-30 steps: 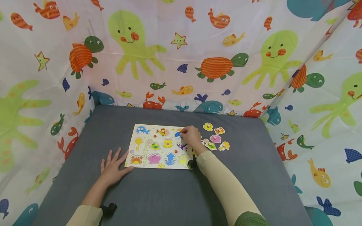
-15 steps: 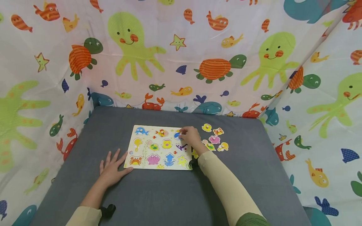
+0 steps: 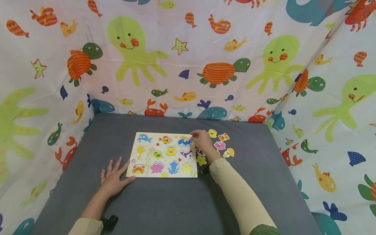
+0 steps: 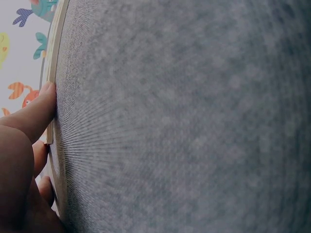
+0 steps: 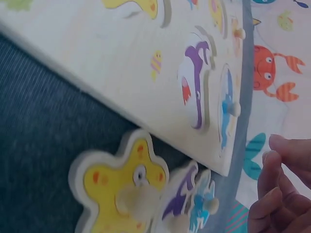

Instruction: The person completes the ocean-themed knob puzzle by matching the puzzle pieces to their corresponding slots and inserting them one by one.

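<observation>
A wooden sea-animal puzzle board point(image 3: 147, 175) lies on the grey cloth. My left hand point(image 3: 113, 182) rests with spread fingers at its lower left corner, the thumb point(image 4: 41, 109) against the near edge. In the top right recess sits a blue whale piece point(image 3: 184, 142), its knob showing in the right wrist view. Just right of this piece, my right hand point(image 3: 202, 142) hovers beside the board's upper right corner. Its thumb and index finger are close together with nothing between them, and the other fingers are loosely bent.
Loose knobbed pieces lie right of the board: a yellow starfish point(image 5: 95, 177), a purple one point(image 5: 177, 208), a blue one point(image 5: 201, 206), a crab point(image 3: 224, 137), a pink shell point(image 3: 219, 145) and others. A sea-animal curtain point(image 3: 173, 81) surrounds the table.
My right hand has let go of the blue whale piece and drawn off to the right, uncovering it in its recess. The left hand stays at the board; the head view has shifted slightly.
</observation>
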`<state>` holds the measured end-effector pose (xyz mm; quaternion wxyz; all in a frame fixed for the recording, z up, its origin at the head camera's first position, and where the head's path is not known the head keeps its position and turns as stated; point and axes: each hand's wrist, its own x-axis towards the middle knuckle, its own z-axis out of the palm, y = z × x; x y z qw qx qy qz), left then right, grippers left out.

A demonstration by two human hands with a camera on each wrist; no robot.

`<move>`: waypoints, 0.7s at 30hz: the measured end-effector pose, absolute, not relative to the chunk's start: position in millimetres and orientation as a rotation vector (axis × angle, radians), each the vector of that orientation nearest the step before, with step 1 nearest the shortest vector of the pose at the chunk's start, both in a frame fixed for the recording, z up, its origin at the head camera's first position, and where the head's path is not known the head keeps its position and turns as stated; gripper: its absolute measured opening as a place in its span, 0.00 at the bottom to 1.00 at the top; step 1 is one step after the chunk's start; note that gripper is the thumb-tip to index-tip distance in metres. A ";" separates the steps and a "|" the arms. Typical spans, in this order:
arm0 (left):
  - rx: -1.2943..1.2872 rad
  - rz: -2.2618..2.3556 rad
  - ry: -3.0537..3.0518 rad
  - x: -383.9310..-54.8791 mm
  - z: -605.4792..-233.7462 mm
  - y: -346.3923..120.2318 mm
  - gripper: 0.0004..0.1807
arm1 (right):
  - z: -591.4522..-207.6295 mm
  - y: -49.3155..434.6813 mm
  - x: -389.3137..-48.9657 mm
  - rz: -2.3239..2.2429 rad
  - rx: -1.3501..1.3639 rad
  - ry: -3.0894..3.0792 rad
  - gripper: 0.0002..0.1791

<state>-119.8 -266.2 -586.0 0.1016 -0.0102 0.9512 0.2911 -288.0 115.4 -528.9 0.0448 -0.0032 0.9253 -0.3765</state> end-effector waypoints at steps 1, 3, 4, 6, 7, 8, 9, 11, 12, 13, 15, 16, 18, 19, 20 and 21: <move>-0.029 0.858 2.809 -119.8 -586.1 -266.1 0.53 | -528.0 117.6 -287.6 -1.158 -0.010 2.830 0.12; -0.028 0.855 2.808 -119.8 -585.8 -265.7 0.53 | -526.8 122.6 -286.9 -1.170 -0.010 2.837 0.12; -0.028 0.851 2.808 -119.8 -585.7 -265.6 0.53 | -526.5 125.5 -286.6 -1.174 -0.012 2.839 0.12; -0.029 0.849 2.809 -119.4 -585.1 -265.4 0.53 | -525.5 132.0 -285.4 -1.188 -0.027 2.851 0.13; -0.031 0.850 2.809 -119.5 -584.9 -265.4 0.52 | -524.7 135.7 -285.3 -1.197 -0.030 2.856 0.13; -0.032 0.853 2.809 -119.7 -584.9 -265.4 0.52 | -524.2 139.7 -285.2 -1.210 -0.031 2.861 0.14; -0.033 0.854 2.810 -119.9 -584.9 -265.3 0.52 | -523.5 144.1 -285.2 -1.223 -0.028 2.866 0.14; -0.033 0.858 2.810 -119.8 -585.1 -265.1 0.52 | -522.2 152.7 -285.4 -1.239 -0.022 2.879 0.14; -0.031 0.859 2.811 -119.9 -585.3 -265.2 0.52 | -522.1 157.3 -285.8 -1.236 -0.020 2.888 0.15; -0.033 0.858 2.810 -119.6 -585.7 -265.1 0.52 | -522.0 161.6 -286.2 -1.234 -0.017 2.897 0.15; -0.029 0.856 2.813 -118.8 -586.3 -265.3 0.53 | -522.0 169.4 -287.3 -1.236 -0.016 2.909 0.15; -0.025 0.857 2.813 -118.6 -586.4 -265.6 0.53 | -521.9 172.9 -287.7 -1.230 -0.017 2.919 0.15; -0.021 0.858 2.817 -118.4 -586.8 -265.9 0.52 | -522.3 179.9 -288.5 -1.224 -0.005 2.938 0.14; -0.020 0.857 2.817 -118.4 -586.8 -265.8 0.52 | -522.1 183.2 -288.4 -1.230 0.009 2.942 0.14; -0.018 0.859 2.818 -118.8 -586.7 -265.8 0.52 | -522.0 186.6 -288.6 -1.241 0.025 2.942 0.14; -0.017 0.861 2.820 -119.3 -586.5 -265.6 0.52 | -521.5 190.1 -288.3 -1.252 0.041 2.941 0.15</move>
